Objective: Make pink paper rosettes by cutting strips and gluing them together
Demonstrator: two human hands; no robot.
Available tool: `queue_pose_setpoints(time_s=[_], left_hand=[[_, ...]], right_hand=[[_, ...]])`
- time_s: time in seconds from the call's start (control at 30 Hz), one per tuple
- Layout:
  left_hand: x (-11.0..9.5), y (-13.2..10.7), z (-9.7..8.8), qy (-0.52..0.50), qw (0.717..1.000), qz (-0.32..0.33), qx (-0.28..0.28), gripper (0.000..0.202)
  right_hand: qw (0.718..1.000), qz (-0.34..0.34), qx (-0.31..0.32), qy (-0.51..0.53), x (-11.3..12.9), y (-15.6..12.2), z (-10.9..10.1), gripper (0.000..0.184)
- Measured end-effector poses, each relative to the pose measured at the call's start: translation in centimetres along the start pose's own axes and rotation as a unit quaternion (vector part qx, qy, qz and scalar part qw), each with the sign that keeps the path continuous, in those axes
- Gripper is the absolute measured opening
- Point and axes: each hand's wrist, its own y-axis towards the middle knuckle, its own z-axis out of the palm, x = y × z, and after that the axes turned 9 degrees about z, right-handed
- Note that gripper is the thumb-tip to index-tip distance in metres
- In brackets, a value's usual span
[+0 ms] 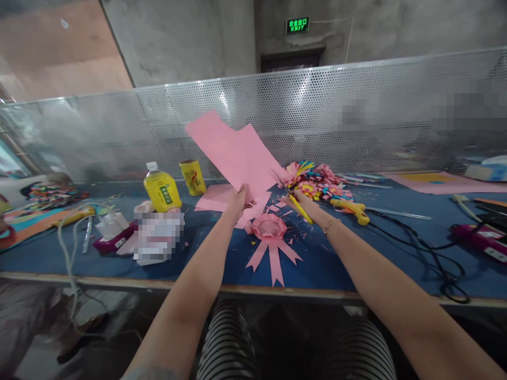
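Note:
My left hand is closed on the lower edge of a large pink paper sheet and holds it up above the blue table. My right hand grips yellow-handled scissors, whose blades reach the sheet's right edge. Just in front of both hands a pink paper rosette with ribbon tails lies flat on the table among small paper scraps.
A pile of colourful paper flowers and a yellow glue gun with a black cord lie to the right. A yellow drink bottle, a yellow tape roll and tissues sit left. A perforated metal screen backs the table.

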Motion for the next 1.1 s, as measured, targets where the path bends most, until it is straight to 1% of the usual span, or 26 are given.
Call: queue_pose_setpoints(time_s=[0.27,0.4,0.6,0.73,0.83,1.0,1.1], left_hand=[[-0.19,-0.26,0.11,0.026,1.0,0.002,0.015,0.029],[0.1,-0.03,-0.02,0.027,0.999,0.014,0.015,0.029],[0.43,0.33,-0.22,0.04,0.999,0.012,0.017,0.032],[0.29,0.29,-0.21,0.04,0.999,0.018,0.01,0.03],[0.18,0.24,-0.2,0.038,0.999,0.015,0.002,0.029],[0.0,0.14,-0.17,0.045,0.999,0.014,0.011,0.03],[-0.11,0.09,-0.17,0.041,0.999,0.02,0.007,0.03]], right_hand=[[1.0,-0.029,-0.009,0.007,-0.53,0.45,0.2,0.042],[1.0,-0.017,-0.009,0.013,-0.51,0.44,0.29,0.043],[0.999,-0.003,-0.004,0.037,-0.23,0.4,0.37,0.041],[0.999,-0.01,0.005,0.035,-0.5,0.62,0.33,0.038],[0.999,-0.015,-0.003,0.037,-0.77,0.75,0.37,0.036],[0.999,-0.011,0.003,0.041,-0.88,0.69,0.39,0.038],[0.999,-0.006,0.007,0.042,-0.87,0.65,0.37,0.037]])
